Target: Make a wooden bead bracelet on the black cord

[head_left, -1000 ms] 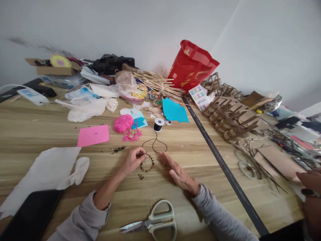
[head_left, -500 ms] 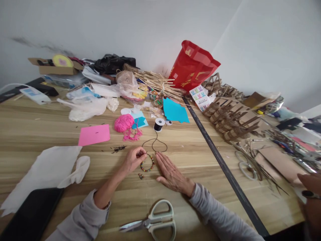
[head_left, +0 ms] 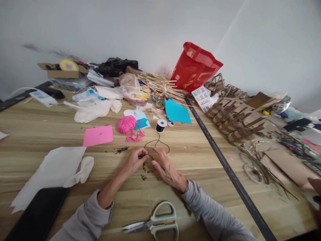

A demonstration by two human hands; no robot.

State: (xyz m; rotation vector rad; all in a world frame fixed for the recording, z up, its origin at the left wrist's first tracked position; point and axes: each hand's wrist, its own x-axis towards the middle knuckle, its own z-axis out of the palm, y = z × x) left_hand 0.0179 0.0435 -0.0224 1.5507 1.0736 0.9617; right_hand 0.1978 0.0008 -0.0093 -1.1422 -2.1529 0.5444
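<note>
Both your hands meet at the beaded bracelet (head_left: pixel 148 166) on the counter (head_left: pixel 200 157).

Left hand (head_left: pixel 135 160) pinches its black cord (head_left: pixel 156 144); right hand (head_left: pixel 164 167) rests fingers on the beads, grip loose. It looks light, limp and slippery, so hold the cord beside the beads.

My right hand (head_left: pixel 166 169) covered part of the beaded bracelet (head_left: pixel 147 167); my scissors (head_left: pixel 156 225) and black tablet (head_left: pixel 37 216) were cut off by the bottom edge.

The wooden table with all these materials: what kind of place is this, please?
Probably a craft or hobby workroom: the wooden table carries pink yarn, scissors and a beaded ring between both hands.
</note>
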